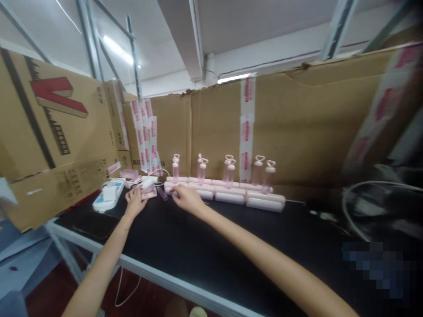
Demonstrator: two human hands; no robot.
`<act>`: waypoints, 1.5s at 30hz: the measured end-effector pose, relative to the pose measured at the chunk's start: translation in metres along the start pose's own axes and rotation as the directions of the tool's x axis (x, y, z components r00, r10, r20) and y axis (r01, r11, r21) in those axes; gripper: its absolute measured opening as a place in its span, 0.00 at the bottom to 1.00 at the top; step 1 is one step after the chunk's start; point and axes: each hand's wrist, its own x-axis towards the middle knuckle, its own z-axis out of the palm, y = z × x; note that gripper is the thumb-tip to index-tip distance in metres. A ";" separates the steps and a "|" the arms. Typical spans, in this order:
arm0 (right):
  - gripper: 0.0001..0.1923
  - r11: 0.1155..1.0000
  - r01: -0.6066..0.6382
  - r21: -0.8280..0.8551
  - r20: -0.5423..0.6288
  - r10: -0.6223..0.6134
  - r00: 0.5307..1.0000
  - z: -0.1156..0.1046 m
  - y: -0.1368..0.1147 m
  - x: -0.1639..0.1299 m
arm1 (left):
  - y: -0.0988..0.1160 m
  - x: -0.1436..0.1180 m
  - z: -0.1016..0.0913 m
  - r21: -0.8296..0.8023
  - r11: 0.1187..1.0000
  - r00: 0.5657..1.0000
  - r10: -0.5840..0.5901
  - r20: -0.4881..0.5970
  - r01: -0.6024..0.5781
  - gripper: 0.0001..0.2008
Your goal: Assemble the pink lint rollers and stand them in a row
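Observation:
At the far left of the black tabletop, my left hand (135, 201) has its fingers bent around a small pink piece (150, 193). Just behind that piece lies a white device (149, 181) with a cord. My right hand (187, 199) has curled fingers at the left end of a row of pink-and-white cylinders (231, 195). Whatever those fingers hold is hidden. A short dark translucent tube (162, 193) lies between my hands. Several clear pink tubes with heart-shaped tops (230, 175) stand upright along the row.
A white power strip (109, 198) with a plugged-in adapter sits left of my left hand. In front of it lies a dark flat panel (95, 224). Cardboard walls (214, 132) enclose the back and left. A white cable (345, 198) loops at the right.

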 end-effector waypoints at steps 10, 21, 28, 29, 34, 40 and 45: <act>0.26 0.724 -0.651 -0.229 -0.089 0.651 0.754 -0.099 0.208 -0.135 | 0.117 -0.011 -0.017 -0.203 0.881 0.901 0.399 -0.172 -0.428 0.20; 0.35 0.894 -0.416 -0.164 0.245 0.446 0.861 -0.099 0.201 -0.148 | 0.265 -0.043 0.010 -0.831 0.478 0.784 0.615 0.086 -0.284 0.40; 0.24 0.983 -0.067 0.173 0.134 0.044 0.990 -0.083 0.137 -0.142 | 0.279 -0.032 -0.003 -0.970 0.243 0.866 0.487 0.115 -0.008 0.23; 0.21 0.975 -0.030 0.219 0.034 0.023 0.999 -0.086 0.132 -0.142 | 0.277 -0.033 -0.006 -0.975 0.221 0.869 0.481 0.118 0.010 0.18; 0.19 0.931 -0.018 0.365 -0.492 0.209 0.845 -0.118 0.118 -0.153 | 0.266 -0.041 -0.017 -0.923 0.375 0.906 0.415 0.082 -0.088 0.11; 0.19 0.801 0.197 0.565 -0.536 0.175 0.826 -0.125 0.096 -0.171 | 0.264 -0.043 -0.025 -0.715 0.669 0.935 0.349 0.064 -0.201 0.13; 0.14 0.957 0.265 0.122 -0.495 -0.173 0.851 -0.107 0.087 -0.163 | 0.270 -0.052 -0.034 -0.671 0.712 0.912 0.388 0.132 -0.206 0.13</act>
